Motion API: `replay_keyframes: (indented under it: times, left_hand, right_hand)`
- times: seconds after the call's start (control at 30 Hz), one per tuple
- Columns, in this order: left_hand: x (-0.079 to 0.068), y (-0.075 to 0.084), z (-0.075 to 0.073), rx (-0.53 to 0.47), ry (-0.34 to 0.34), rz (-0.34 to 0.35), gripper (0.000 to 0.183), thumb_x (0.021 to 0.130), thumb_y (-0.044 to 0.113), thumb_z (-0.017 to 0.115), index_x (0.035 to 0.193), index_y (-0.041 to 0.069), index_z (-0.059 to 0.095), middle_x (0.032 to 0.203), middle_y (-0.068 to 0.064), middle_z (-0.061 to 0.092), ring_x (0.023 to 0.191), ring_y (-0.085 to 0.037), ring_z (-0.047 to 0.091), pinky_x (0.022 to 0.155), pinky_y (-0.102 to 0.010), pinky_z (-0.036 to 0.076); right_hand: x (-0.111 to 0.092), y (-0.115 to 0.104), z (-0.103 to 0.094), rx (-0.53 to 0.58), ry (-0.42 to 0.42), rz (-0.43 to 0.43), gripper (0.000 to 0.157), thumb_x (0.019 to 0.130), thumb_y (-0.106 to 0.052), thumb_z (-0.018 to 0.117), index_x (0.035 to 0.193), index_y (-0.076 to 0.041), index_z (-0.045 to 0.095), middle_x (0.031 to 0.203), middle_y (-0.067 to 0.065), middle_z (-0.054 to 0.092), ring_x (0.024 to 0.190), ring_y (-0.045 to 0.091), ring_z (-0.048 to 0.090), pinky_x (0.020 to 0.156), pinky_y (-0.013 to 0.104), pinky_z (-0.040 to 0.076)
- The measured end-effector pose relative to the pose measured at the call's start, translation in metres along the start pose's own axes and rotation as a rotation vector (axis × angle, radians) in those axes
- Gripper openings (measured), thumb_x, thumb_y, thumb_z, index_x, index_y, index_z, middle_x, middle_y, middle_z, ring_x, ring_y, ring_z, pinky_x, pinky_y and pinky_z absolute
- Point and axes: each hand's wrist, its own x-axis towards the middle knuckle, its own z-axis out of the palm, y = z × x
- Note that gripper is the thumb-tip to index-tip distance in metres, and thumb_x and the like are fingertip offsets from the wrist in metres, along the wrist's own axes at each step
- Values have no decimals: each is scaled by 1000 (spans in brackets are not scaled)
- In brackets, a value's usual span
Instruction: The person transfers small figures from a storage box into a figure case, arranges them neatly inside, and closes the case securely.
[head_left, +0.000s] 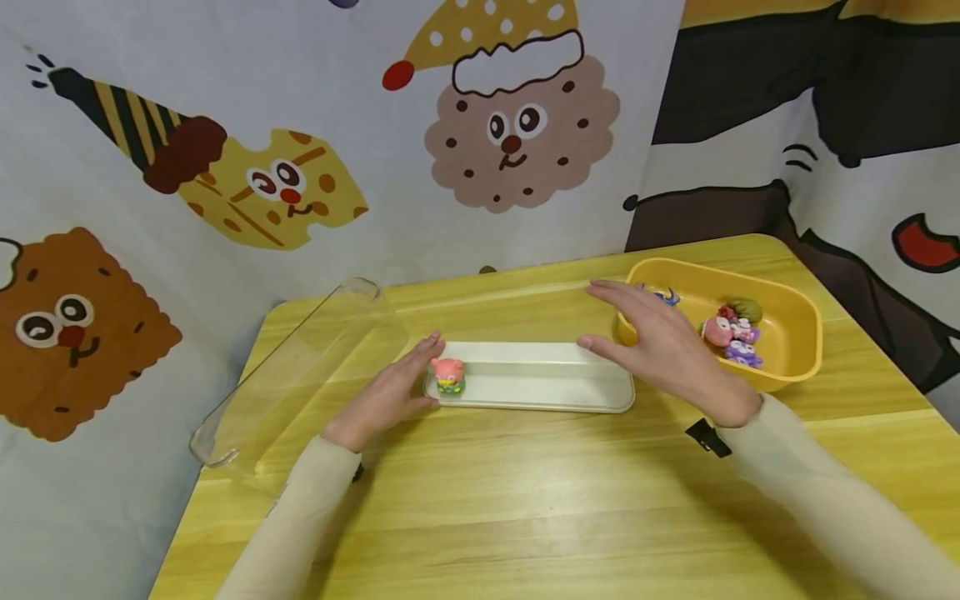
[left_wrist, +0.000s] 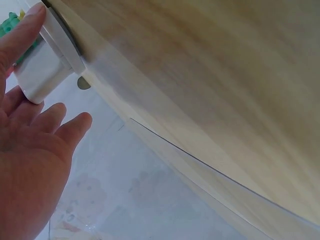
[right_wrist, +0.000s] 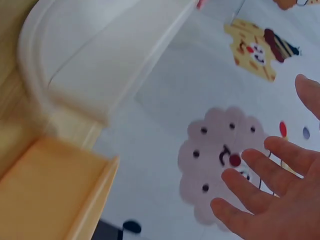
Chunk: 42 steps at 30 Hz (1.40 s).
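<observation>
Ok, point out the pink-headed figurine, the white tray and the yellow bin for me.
Pink-headed figurine (head_left: 448, 375): head view, on its face.
White tray (head_left: 536, 388): head view, on the bare floor, near its middle.
Yellow bin (head_left: 708, 287): head view, inner side of its far wall.

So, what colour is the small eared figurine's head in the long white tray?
Pink; the figurine shows best in the head view.

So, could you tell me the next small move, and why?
Probably reach the right grip into the yellow bin and lift out a toy: that grip hovers empty near the bin, which holds several toys, while the left grip holds the white tray, where just one pink figure sits at the left end.
</observation>
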Motion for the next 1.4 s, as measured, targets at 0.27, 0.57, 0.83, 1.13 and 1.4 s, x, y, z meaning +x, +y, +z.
replay_keyframes:
  times: [0.27, 0.57, 0.83, 1.13, 1.4]
  left_hand:
    - [-1, -1, 0, 7, 0, 5, 93, 90, 16, 83, 163, 5, 28, 172, -7, 16, 156, -28, 22, 122, -49, 32]
    - [-1, -1, 0, -4, 3, 6, 92, 90, 16, 83, 164, 6, 29, 172, -6, 16, 156, -28, 23, 121, -51, 34]
    - [-2, 0, 1, -11, 4, 7, 93, 90, 17, 83, 164, 7, 28, 173, -5, 15, 156, -28, 23, 120, -52, 35]
    - [-2, -4, 2, -4, 5, 12, 93, 90, 19, 83, 164, 8, 28, 173, -5, 15, 155, -28, 26, 119, -52, 37]
    - [-2, -4, 1, 0, -3, 12, 93, 90, 19, 83, 164, 8, 27, 173, -5, 15, 155, -28, 25, 120, -52, 36]
  right_hand:
    - [-7, 22, -31, -10, -23, 147, 70, 95, -42, 76, 152, -9, 51, 155, 18, 50, 137, 44, 49, 109, 65, 41]
    - [4, 54, -62, 7, -167, 359, 81, 98, -56, 65, 161, -13, 38, 145, 28, 52, 112, 50, 59, 99, 67, 47]
    - [17, 85, -78, 65, -285, 386, 82, 101, -51, 62, 162, -5, 30, 162, 31, 31, 144, 56, 31, 108, 79, 30]
    - [29, 114, -84, 137, -390, 410, 78, 104, -50, 57, 161, -3, 30, 161, 30, 31, 142, 55, 35, 107, 74, 37]
    - [37, 136, -83, 120, -467, 384, 71, 105, -47, 57, 158, -3, 37, 156, 30, 39, 134, 55, 46, 103, 73, 43]
